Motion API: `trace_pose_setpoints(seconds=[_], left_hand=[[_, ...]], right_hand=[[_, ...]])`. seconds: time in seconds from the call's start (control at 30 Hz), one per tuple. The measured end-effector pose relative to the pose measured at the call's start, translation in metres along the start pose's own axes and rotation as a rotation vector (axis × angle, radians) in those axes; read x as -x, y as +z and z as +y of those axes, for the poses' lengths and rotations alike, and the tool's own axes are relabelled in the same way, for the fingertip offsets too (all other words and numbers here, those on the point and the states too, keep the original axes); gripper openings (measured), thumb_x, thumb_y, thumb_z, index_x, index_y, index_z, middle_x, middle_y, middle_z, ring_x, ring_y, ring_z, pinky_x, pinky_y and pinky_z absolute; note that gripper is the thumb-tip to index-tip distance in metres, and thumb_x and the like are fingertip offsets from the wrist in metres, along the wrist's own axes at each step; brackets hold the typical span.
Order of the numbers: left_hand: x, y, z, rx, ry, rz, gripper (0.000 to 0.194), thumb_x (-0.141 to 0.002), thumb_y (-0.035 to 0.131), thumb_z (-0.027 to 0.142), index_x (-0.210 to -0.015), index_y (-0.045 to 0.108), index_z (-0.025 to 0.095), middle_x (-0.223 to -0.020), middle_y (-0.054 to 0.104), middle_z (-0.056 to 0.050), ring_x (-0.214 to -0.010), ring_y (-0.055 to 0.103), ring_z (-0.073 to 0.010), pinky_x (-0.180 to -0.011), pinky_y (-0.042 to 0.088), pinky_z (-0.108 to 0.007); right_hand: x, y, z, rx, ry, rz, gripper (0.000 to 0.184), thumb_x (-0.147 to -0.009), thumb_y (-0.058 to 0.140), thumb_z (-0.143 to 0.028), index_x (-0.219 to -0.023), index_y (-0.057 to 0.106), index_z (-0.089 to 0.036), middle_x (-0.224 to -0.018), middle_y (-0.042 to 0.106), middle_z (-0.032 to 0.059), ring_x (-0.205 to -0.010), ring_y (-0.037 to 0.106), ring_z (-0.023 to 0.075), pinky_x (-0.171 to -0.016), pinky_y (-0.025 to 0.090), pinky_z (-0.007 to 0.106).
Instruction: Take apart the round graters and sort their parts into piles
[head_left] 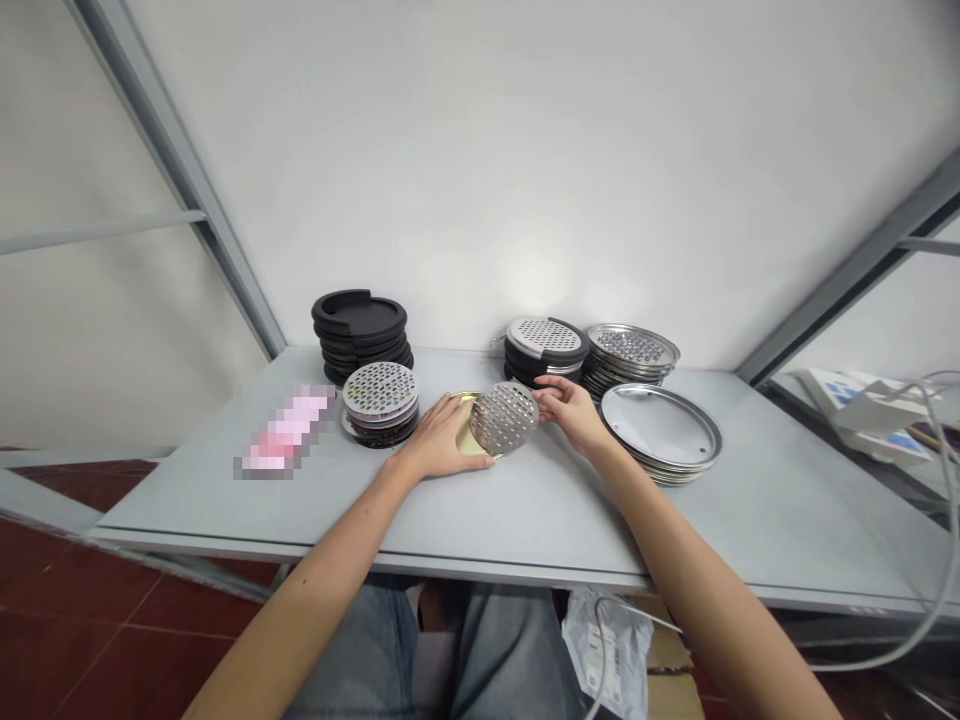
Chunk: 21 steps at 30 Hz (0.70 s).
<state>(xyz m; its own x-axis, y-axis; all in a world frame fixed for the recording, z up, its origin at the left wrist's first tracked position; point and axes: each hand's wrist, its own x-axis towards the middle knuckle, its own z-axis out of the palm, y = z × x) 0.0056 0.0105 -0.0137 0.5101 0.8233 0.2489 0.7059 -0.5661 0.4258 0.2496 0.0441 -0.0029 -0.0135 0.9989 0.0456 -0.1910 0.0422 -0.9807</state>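
My left hand [440, 437] curves round the left side of a gold-toned round metal dish [466, 441] at the middle of the table. A round perforated grater disc [505, 417] is tilted over the dish and covers much of it. At the disc's upper right edge, the fingers of my right hand [568, 408] are pinched on it. Left of my left hand stands a stack of similar grater discs [381, 390]. To the right of my right arm lies a stack of shiny round metal plates [660, 426].
Along the wall stand a stack of black rings [360, 325], black rings topped by a grater disc [546, 345], and a stack of metal trays with a grating surface [632, 347]. A pixelated pink item [289, 430] lies at left. A white cable [946, 560] hangs at right.
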Motion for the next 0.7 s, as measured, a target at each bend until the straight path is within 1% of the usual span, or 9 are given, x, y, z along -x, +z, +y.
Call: trace_pose_setpoints(seconds=[0.17,0.23,0.3,0.4,0.5,0.6,0.7], left_hand=[[-0.001,0.001,0.000,0.062,0.018,0.052,0.106,-0.059,0.073,0.064,-0.143,0.026,0.019,-0.142,0.040,-0.015,-0.134,0.032,-0.0354,-0.112,0.025,-0.052],[-0.001,0.002,0.000,0.079,0.011,0.090,0.110,-0.058,0.074,0.063,-0.144,0.024,0.017,-0.144,0.037,-0.017,-0.135,0.031,-0.0360,-0.111,0.026,-0.053],[-0.002,0.003,0.002,0.079,0.017,0.135,0.114,-0.058,0.075,0.063,-0.145,0.020,0.015,-0.147,0.032,-0.018,-0.137,0.028,-0.0351,-0.112,0.026,-0.050],[-0.002,0.003,0.005,0.068,0.048,0.209,0.117,-0.057,0.075,0.065,-0.146,0.019,0.015,-0.150,0.028,-0.018,-0.139,0.026,-0.0334,-0.114,0.026,-0.047],[-0.003,0.004,0.007,0.056,0.072,0.268,0.119,-0.054,0.077,0.064,-0.146,0.019,0.015,-0.150,0.029,-0.018,-0.139,0.027,-0.0339,-0.114,0.026,-0.048],[-0.003,0.004,0.008,0.052,0.091,0.287,0.123,-0.051,0.080,0.061,-0.146,0.017,0.015,-0.149,0.029,-0.019,-0.138,0.027,-0.0348,-0.113,0.028,-0.049],[-0.002,0.005,0.008,0.053,0.124,0.286,0.123,-0.051,0.080,0.060,-0.146,0.017,0.015,-0.148,0.031,-0.018,-0.138,0.028,-0.0342,-0.113,0.028,-0.048]], right_hand=[[-0.002,-0.004,-0.001,-0.014,-0.105,0.045,0.038,-0.059,0.075,-0.022,-0.093,0.059,-0.018,-0.072,0.066,-0.0015,-0.056,0.057,0.0091,-0.051,0.050,0.022],[-0.002,-0.005,0.000,-0.018,-0.126,0.036,0.040,-0.059,0.075,-0.024,-0.095,0.058,-0.018,-0.073,0.066,-0.0019,-0.057,0.057,0.0092,-0.052,0.051,0.023],[-0.001,-0.003,0.001,-0.019,-0.138,0.012,0.040,-0.060,0.075,-0.024,-0.096,0.058,-0.019,-0.072,0.065,-0.0029,-0.057,0.056,0.0086,-0.052,0.050,0.022],[0.002,0.002,0.002,-0.027,-0.134,-0.021,0.038,-0.062,0.074,-0.024,-0.095,0.057,-0.019,-0.071,0.063,-0.0042,-0.057,0.054,0.0074,-0.051,0.048,0.020],[0.007,0.009,0.001,-0.049,-0.110,-0.036,0.036,-0.062,0.074,-0.024,-0.093,0.056,-0.019,-0.069,0.062,-0.0048,-0.057,0.053,0.0068,-0.051,0.047,0.019],[0.011,0.016,0.000,-0.085,-0.084,-0.049,0.036,-0.060,0.075,-0.023,-0.090,0.055,-0.019,-0.067,0.060,-0.0058,-0.055,0.051,0.0066,-0.051,0.046,0.020],[0.014,0.021,0.000,-0.103,-0.063,-0.069,0.035,-0.059,0.076,-0.023,-0.087,0.055,-0.019,-0.066,0.059,-0.0061,-0.053,0.049,0.0059,-0.051,0.045,0.019]])
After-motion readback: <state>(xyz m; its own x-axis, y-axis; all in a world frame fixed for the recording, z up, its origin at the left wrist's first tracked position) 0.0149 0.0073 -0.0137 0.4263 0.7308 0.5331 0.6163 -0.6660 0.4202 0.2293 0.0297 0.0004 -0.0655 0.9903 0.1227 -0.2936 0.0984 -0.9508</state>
